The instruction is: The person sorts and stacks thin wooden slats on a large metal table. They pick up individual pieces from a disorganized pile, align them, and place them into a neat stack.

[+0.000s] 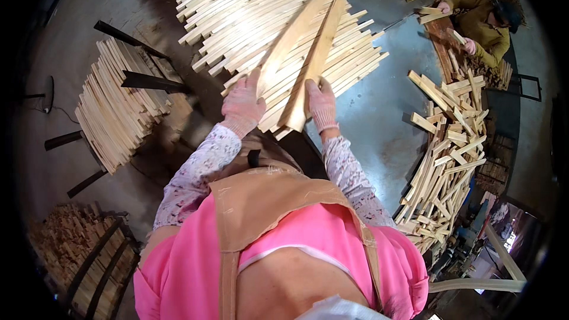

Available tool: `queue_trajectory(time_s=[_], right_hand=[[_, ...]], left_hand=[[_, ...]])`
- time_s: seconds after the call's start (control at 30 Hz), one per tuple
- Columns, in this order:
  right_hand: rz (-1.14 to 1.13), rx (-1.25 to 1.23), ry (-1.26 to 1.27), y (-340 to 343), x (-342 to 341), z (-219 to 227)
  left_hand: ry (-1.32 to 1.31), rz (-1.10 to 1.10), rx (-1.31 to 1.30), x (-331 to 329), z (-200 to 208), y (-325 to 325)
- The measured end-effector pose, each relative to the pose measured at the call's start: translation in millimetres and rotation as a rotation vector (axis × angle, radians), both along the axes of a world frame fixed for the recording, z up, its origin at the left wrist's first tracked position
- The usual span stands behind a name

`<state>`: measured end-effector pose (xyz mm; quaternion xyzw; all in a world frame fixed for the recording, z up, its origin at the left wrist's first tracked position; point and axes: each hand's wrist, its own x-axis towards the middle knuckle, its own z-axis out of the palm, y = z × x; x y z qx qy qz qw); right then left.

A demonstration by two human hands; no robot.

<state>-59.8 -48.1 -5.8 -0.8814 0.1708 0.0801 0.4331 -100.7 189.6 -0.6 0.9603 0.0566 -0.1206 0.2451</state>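
This is a woodworking workshop. A broad gray tabletop carries close rows of pale wooden slats and a jumbled heap of short wood pieces. More sticks stand stacked on a black-barred rack to the left, and a dense stack of cut lumber fills the lower left corner. The floor is bare and gray. A brown work apron and a gloved co-worker handling wood pieces also show it.

Wooden strips across grey tabletop
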Motion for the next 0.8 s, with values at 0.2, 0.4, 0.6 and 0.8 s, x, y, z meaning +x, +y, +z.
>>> queue_trajectory(time_s=[0.2, 0.4, 0.6, 0.8], right_hand=[[0.103, 0.641, 0.035, 65, 20, 55], [-0.167, 0.206, -0.233, -50, 26, 94], [-0.172, -0.618, 0.736, -264, -184, 18], [-0.302, 0.579, 0.537, -262, -191, 86]], left_hand=[[-0.269, -0.124, -0.336, 17, 59, 25], [-0.292, -0.536, -0.407, 25, 56, -34], [0.051, -0.355, -0.710, 17, 24, -60], [0.146, -0.288, -0.749, 20, 41, -133]])
